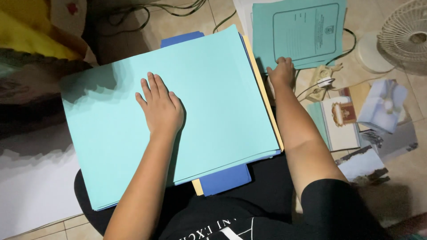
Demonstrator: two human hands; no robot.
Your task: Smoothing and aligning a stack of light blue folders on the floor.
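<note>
Tiled floor [187, 22] all around, strewn with papers and cables. Across the lap, a stack of light turquoise sheets [213, 80], with blue sheets [224, 180] and a yellow sheet [262, 84] poking out beneath at the near and right edges. Left hand [161, 109] laid flat and open on the top turquoise sheet, fingers together, palm down, near the middle of the stack. Right hand [281, 71] stretched past the right edge of the stack, fingers curled down onto the near edge of a teal printed folder [300, 31] lying on the floor; whether gripping or just pressing, impossible to tell. Right of that arm, a power strip [324, 82] with a white cable, some glossy booklets [344, 122] fanned out, and a white fan [402, 35] at the corner. Yellow cloth [26, 26] at far left.
</note>
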